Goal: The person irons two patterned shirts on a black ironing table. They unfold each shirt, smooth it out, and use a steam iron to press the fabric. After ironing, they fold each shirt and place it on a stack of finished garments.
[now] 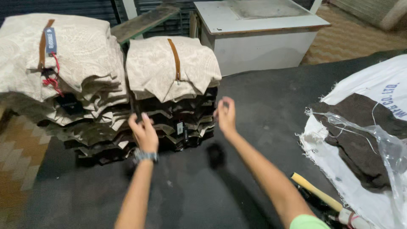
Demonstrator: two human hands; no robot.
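Observation:
Two stacks of folded garments stand on a dark table [263, 106]. The right stack [174, 72] has beige patterned pieces on top with a brown strip, and dark brown pieces below. My left hand [143, 132], with a wristwatch, presses against the front left side of this stack. My right hand [225, 115] touches its right side, fingers spread and slightly blurred. The left stack [63, 63] is taller, beige, with a blue tag and red string hanging from it.
A white woven sack [369, 93] lies at the right with dark brown cloth [360, 140] and clear plastic on it. A yellow-handled tool [318, 195] lies near the front right. A white cabinet [263, 38] stands behind the table.

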